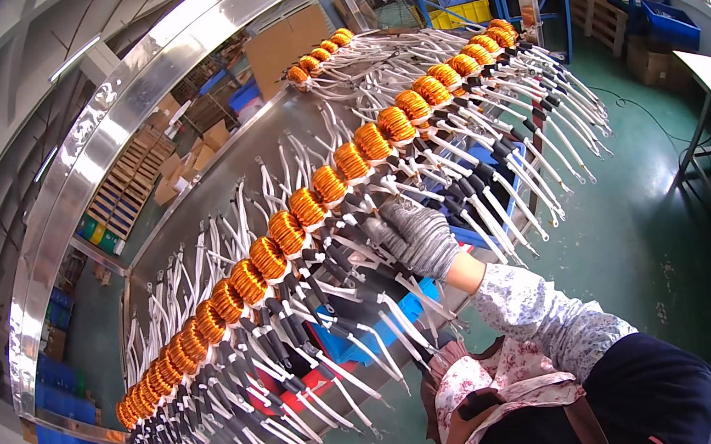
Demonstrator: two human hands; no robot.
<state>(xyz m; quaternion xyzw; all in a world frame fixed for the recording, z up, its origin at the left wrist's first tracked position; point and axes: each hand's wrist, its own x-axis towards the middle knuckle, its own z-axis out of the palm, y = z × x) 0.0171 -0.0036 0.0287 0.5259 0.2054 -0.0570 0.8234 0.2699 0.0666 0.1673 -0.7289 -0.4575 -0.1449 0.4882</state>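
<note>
Spanning the view from lower left to upper right, a curved polished steel frame (121,92) carries a long row of copper-orange coils (307,206), each trailing white leads with black sleeves (499,190) over the green floor (639,251). Blue bins (363,328) sit beneath the rack. My right hand (414,236), in a grey knit glove, reaches in at mid-row, touching the leads just below one coil (353,162).

By my reading, I am working one coil's leads, partway along the line. The next move calls for singling out one lead without snagging the neighbours, which hang close together.

My fingers (385,222) curl into the bundle, but the glove and the crossing wires hide their tips: I cannot tell whether they are clamped on a lead or merely resting. My left hand is out of view. The far row of coils is too small to read.
</note>
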